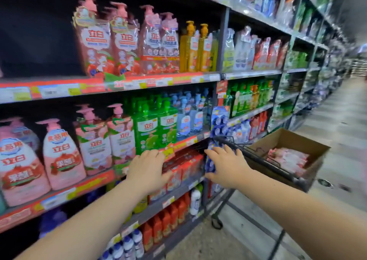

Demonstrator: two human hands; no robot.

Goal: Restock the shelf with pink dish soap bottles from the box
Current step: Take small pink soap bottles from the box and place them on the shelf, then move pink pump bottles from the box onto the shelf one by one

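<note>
Cardboard, open at the top: the box (294, 138) rides in a wire cart (278, 169) parked on the right of the aisle, close against the shelving, so stock sits within an arm's swing of where it goes. Low inside it lie the pink bottles (288, 159), on their sides and seemingly in clear wrap. Blur hides how many there are.

Both hands are empty. The left hand (148, 168) hangs palm down in front of the shelf (95, 182) edge, just under the green bottles (155, 126), with its fingers loose, slightly apart and holding nothing. The right hand (226, 166) is out to the right, its fingers spread wide, just beside the cart's near-left corner. Whether it touches the wire cannot be told. Both hands point toward the box, which suggests a two-handed reach for a bottle or pack.

On the same shelf, to the left, pink pump bottles (61, 154) stand upright at the front edge with labels out, as shoppers should find them. The tier above has a dark gap (39, 31) left of its own pink row (95, 39). That looks a likely home for new stock, though it is only a guess.

The job looks partway done, with bottles left in the box and room on the shelving. The next lift probably calls for a firm hold on a bottle's body rather than its pump, since wrap tends to slip.
</note>
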